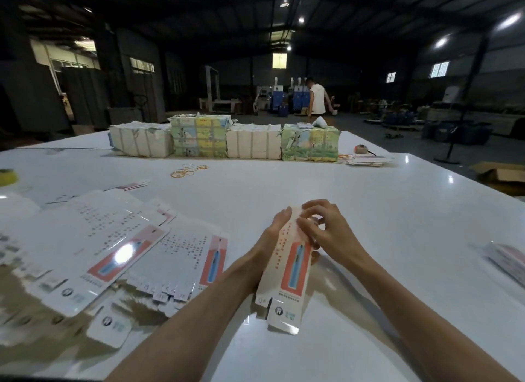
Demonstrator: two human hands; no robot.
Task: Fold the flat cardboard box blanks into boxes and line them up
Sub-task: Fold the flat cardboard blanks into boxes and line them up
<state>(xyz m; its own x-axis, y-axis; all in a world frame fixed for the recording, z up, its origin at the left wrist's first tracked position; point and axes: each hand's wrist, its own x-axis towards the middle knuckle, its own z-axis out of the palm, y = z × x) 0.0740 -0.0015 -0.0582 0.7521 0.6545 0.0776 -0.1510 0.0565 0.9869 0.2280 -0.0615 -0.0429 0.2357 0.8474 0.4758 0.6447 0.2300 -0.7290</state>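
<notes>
Long white-and-pink cardboard box [287,265], half formed, is held just above the white table [369,211]. Left hand [274,233] grips its side; right hand [326,228] pinches the top flap w/ curled fingers. Best to crease along the score lines & keep the sides square before tucking.

The fingers of the left hand [271,233] are hidden behind the box [289,270]; the right hand [326,228] covers its far end. At lower left the flat blanks [85,253] blur and run off-frame, their print unreadable. The right edge cuts off another stack [508,259].
</notes>
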